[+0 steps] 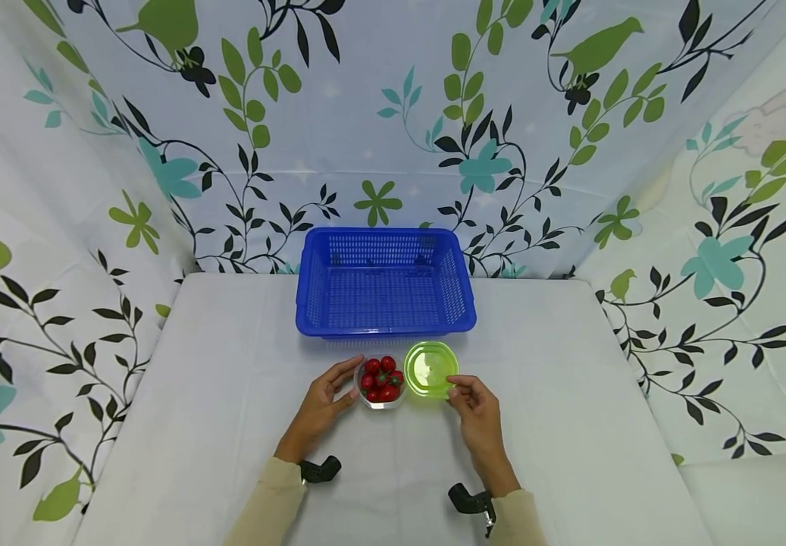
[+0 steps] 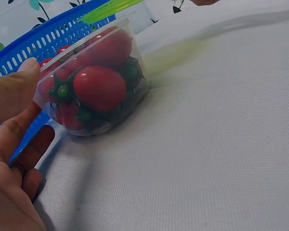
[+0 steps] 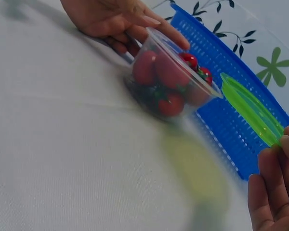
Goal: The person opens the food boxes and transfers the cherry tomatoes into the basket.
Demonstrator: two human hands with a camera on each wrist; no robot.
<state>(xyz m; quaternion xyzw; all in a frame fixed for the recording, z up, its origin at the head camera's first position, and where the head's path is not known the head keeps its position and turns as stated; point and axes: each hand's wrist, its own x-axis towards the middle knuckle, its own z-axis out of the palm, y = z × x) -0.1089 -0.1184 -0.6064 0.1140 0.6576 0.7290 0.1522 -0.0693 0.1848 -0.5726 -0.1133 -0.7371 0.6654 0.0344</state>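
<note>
A clear plastic tub [image 1: 380,404] of red cherry tomatoes [image 2: 99,88] with green stems stands uncovered on the white table. My left hand [image 1: 320,409] grips its left side, thumb in front and index finger round the back. Between thumb and fingers, my right hand [image 1: 480,415] pinches the edge of a round, translucent green lid [image 1: 428,369]. The right wrist view shows this lid [image 3: 250,108] tilted and raised above the cloth, just beside the tub's rim, its greenish shadow below.
Behind the tub, a blue perforated plastic basket [image 1: 386,322] sits at the back of the table [image 1: 229,364]. Curtains [image 1: 365,114] printed with leaves, flowers and birds hang behind and at both sides. Each wrist wears a small black camera [image 1: 320,469].
</note>
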